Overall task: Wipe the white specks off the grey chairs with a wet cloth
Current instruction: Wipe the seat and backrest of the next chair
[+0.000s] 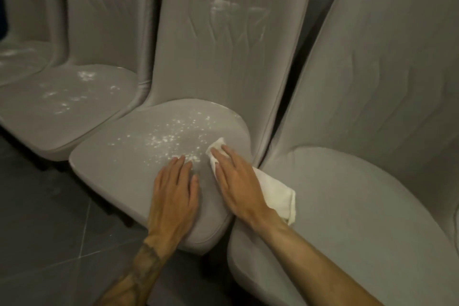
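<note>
Several grey upholstered chairs stand in a row. The middle chair seat (119, 156) carries scattered white specks (171, 136) across its centre. My right hand (238, 184) lies flat, fingers straight, pressing a white cloth (273, 191) onto the right side of that seat. The cloth sticks out past the fingertips and trails back over the gap toward the right chair. My left hand (173, 194) rests flat on the same seat's front, fingertips at the edge of the specks. White smears (223, 6) mark this chair's backrest.
The chair to the left (49, 112) has white specks on its seat and smears on its backrest. The right chair (360, 206) shows no specks. A further chair is partly visible at the far left. Dark tiled floor (49, 231) lies in front.
</note>
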